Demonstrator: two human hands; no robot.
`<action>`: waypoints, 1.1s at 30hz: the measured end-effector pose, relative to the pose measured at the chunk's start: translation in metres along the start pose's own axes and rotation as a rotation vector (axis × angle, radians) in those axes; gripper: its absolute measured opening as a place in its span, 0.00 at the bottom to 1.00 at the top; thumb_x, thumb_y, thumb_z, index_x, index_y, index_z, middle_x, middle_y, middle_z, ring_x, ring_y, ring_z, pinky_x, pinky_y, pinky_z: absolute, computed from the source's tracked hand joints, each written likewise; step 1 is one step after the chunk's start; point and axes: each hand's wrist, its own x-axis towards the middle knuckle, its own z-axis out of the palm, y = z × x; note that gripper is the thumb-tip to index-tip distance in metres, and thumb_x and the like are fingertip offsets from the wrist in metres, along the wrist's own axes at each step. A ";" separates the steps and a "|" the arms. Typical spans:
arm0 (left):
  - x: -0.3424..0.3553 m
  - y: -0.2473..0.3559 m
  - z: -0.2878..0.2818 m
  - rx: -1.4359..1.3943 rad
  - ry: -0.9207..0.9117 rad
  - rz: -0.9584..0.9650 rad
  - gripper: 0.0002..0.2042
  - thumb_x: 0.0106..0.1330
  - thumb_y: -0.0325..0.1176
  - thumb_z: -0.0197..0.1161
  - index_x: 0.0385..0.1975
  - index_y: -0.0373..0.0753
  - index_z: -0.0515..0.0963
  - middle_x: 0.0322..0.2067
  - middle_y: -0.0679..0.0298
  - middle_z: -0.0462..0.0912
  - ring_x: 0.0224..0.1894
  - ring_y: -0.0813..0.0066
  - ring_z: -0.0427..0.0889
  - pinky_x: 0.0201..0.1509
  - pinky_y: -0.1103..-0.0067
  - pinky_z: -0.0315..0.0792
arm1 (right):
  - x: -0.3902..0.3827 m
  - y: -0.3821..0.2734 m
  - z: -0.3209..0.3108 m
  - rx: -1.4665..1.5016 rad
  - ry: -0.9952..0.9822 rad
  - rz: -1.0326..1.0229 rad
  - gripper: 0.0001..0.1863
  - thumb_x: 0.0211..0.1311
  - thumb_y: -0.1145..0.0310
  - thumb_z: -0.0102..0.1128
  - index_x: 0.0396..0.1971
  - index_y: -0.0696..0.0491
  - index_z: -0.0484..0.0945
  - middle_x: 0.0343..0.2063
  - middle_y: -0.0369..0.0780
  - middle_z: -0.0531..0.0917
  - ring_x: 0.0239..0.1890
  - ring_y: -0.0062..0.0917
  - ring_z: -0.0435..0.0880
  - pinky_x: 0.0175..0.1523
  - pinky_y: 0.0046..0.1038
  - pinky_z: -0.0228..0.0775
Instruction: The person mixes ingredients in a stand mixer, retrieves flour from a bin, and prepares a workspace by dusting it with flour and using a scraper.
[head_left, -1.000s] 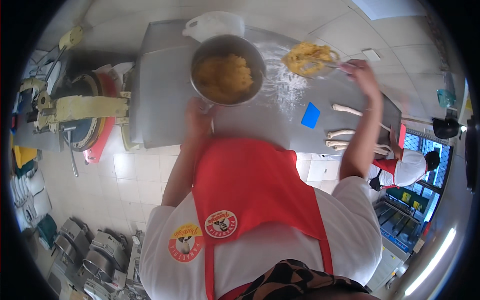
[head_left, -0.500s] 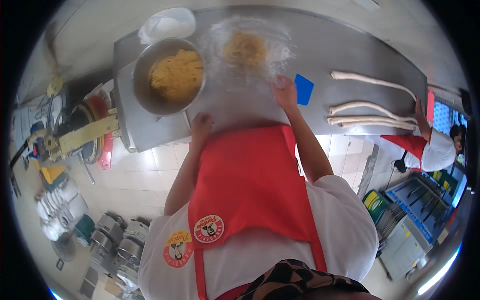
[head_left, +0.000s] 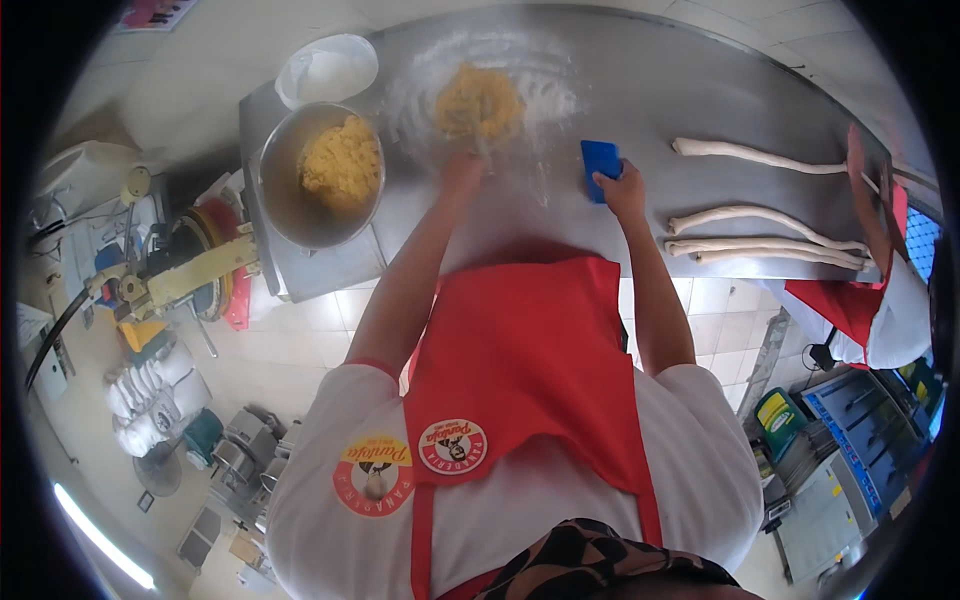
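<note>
My right hand (head_left: 624, 190) grips a blue dough scraper (head_left: 601, 166) by its right side, just over the steel table. My left hand (head_left: 466, 174) reaches to the near edge of a yellow crumbly mass (head_left: 481, 98) in a patch of white flour (head_left: 545, 90); its fingers are smeared by motion. To the left, a round metal bowl (head_left: 288, 215) holds more of the yellow mixture (head_left: 341, 165). Behind it sits a white tub (head_left: 364, 62) with white powder inside.
Several long pale dough ropes (head_left: 765, 217) lie at the right end of the steel table (head_left: 640, 75). A co-worker's arm (head_left: 870, 210) reaches over their right ends. A machine with a cream-coloured arm (head_left: 200, 270) stands left of the table.
My right hand has closed on the blue scraper, which lay beside it on the table. My left hand has moved from the table's near edge forward and right to the yellow mass.
</note>
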 end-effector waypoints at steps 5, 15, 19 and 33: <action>-0.015 0.003 -0.014 -0.652 -0.111 -0.168 0.16 0.59 0.45 0.68 0.37 0.39 0.79 0.29 0.63 0.80 0.27 0.66 0.83 0.35 0.62 0.80 | 0.005 -0.138 0.002 0.023 0.019 -0.352 0.19 0.63 0.62 0.66 0.47 0.57 0.76 0.39 0.54 0.85 0.45 0.54 0.83 0.48 0.48 0.75; -0.010 0.027 0.052 0.484 0.354 0.169 0.24 0.58 0.48 0.72 0.39 0.28 0.82 0.32 0.53 0.87 0.31 0.64 0.88 0.37 0.72 0.80 | 0.026 -0.147 0.006 -0.014 0.006 -0.326 0.15 0.69 0.60 0.59 0.46 0.57 0.77 0.40 0.54 0.84 0.47 0.53 0.83 0.50 0.49 0.74; 0.008 -0.019 0.028 -0.279 0.174 0.093 0.17 0.61 0.41 0.67 0.40 0.32 0.83 0.33 0.55 0.87 0.33 0.63 0.87 0.37 0.68 0.80 | 0.005 -0.151 -0.006 -0.019 -0.104 -0.338 0.14 0.68 0.62 0.59 0.46 0.57 0.78 0.41 0.53 0.84 0.46 0.52 0.83 0.50 0.48 0.76; -0.050 0.051 -0.031 -0.374 -0.029 -0.026 0.06 0.60 0.31 0.63 0.27 0.39 0.73 0.19 0.64 0.74 0.16 0.79 0.67 0.18 0.75 0.64 | 0.064 -0.171 0.054 -0.389 -0.289 -0.451 0.11 0.59 0.71 0.59 0.39 0.57 0.84 0.40 0.50 0.87 0.45 0.44 0.88 0.51 0.43 0.81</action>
